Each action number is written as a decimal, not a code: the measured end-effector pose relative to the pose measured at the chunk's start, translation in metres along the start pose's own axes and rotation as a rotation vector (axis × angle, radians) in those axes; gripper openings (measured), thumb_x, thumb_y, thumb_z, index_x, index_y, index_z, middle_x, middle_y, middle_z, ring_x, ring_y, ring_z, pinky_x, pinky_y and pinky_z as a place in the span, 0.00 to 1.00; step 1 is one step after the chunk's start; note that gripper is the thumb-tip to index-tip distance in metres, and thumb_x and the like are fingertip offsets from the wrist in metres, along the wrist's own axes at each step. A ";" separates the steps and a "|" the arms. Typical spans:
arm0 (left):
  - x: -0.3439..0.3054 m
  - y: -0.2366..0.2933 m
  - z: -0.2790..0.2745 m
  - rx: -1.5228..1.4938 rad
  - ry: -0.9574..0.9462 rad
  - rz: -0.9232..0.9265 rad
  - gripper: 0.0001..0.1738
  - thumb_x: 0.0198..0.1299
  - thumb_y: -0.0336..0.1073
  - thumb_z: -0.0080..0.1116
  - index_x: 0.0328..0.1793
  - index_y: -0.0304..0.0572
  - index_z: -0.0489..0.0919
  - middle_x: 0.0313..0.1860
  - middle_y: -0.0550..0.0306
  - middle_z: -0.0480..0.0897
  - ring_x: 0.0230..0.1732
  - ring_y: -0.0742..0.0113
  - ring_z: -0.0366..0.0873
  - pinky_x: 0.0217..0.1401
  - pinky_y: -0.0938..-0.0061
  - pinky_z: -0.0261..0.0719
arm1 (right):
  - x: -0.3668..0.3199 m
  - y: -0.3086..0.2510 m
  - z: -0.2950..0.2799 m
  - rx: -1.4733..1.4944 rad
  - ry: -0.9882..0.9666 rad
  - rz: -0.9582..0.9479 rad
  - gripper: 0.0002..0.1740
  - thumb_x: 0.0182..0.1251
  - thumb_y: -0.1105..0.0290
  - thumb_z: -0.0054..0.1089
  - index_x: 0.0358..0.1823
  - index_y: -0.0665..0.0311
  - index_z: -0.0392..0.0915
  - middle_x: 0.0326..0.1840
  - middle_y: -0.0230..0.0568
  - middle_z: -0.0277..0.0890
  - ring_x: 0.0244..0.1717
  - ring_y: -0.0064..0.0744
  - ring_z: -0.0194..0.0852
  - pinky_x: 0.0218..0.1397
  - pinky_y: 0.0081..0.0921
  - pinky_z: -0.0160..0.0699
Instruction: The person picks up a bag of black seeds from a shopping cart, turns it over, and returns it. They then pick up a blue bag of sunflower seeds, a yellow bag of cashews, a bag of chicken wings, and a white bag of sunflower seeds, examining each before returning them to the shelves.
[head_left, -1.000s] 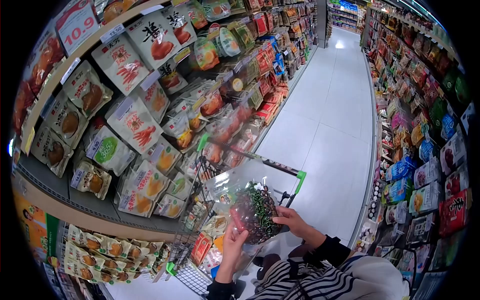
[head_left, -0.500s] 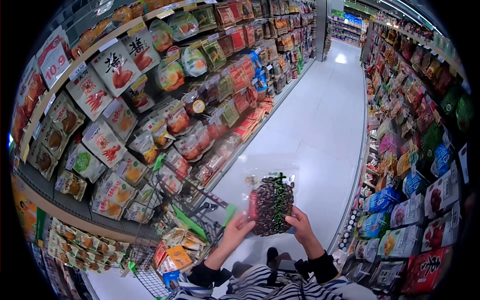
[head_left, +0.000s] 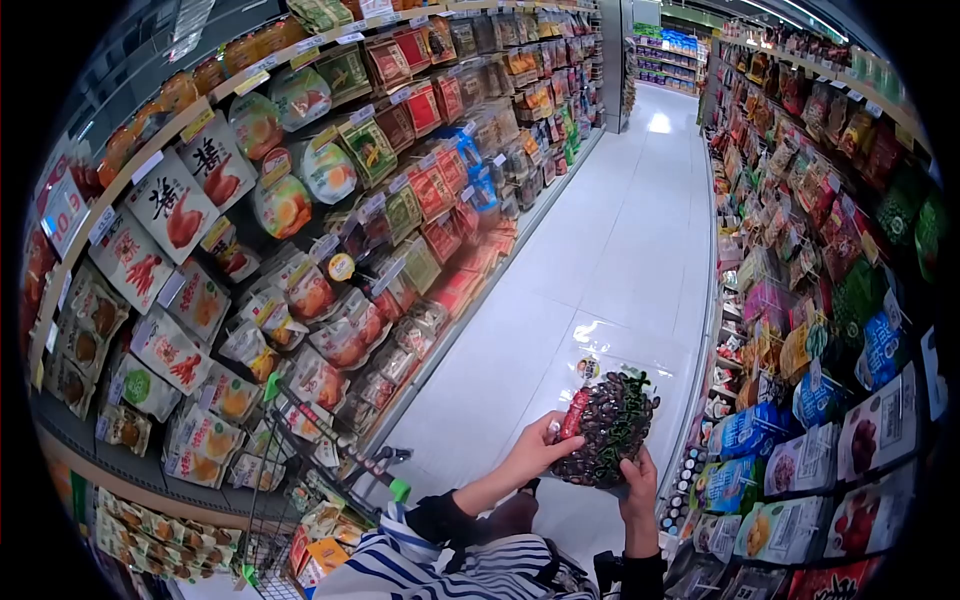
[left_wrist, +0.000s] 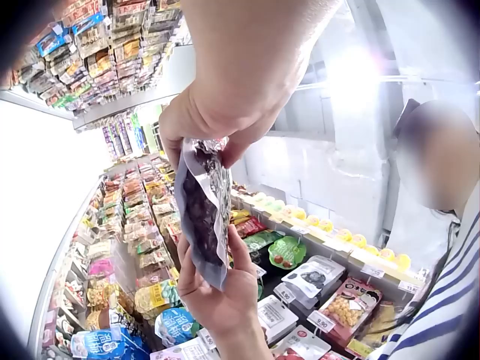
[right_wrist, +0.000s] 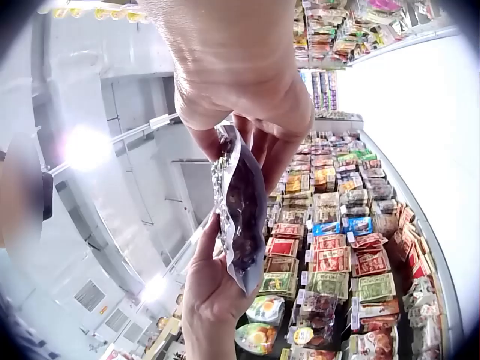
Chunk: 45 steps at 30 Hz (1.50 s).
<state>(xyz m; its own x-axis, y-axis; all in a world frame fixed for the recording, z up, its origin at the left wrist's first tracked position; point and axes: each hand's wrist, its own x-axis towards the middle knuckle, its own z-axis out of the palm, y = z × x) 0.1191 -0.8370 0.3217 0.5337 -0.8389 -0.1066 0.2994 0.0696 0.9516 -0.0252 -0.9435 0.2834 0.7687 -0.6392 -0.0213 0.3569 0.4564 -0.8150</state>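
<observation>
A clear-topped bag of dark, bean-like pieces (head_left: 608, 430) with green lettering and a red patch is held up between both hands in the head view. My left hand (head_left: 530, 450) pinches its left edge, thumb on the front. The lower right edge is gripped by my right hand (head_left: 640, 500). Seen edge-on in the left wrist view, the bag (left_wrist: 204, 217) has the left hand (left_wrist: 225, 112) at one edge and the right hand (left_wrist: 221, 296) at the other. The right wrist view shows the bag (right_wrist: 244, 210) from its other edge, between both hands.
A wire shopping cart with packages inside has a green-cornered handle (head_left: 400, 490) at lower left. Shelves of hanging packages (head_left: 420, 190) line the left, more bags (head_left: 820, 440) the right. Between them the tiled aisle floor (head_left: 600, 230) runs back.
Both hands and the bag have moved right in the head view, toward the right-hand shelves. The cart now lies farther left and lower. Both hands have kept hold of the bag.
</observation>
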 end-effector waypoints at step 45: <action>0.769 0.148 -0.058 0.031 0.276 0.125 0.14 0.53 0.34 0.51 0.44 0.33 0.72 0.34 0.60 0.75 0.36 0.77 0.71 0.42 0.83 0.67 | 0.852 -0.143 -0.103 0.070 -0.394 0.213 0.22 0.56 0.71 0.51 0.52 0.73 0.63 0.44 0.39 0.69 0.45 0.24 0.67 0.50 0.20 0.65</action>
<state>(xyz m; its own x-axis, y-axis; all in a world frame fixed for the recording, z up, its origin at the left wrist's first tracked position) 0.6201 -1.4406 0.3641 0.7610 -0.6461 -0.0580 0.1955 0.1432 0.9702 0.5238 -1.6167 0.3218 0.9674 -0.2487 0.0486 0.1935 0.6013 -0.7752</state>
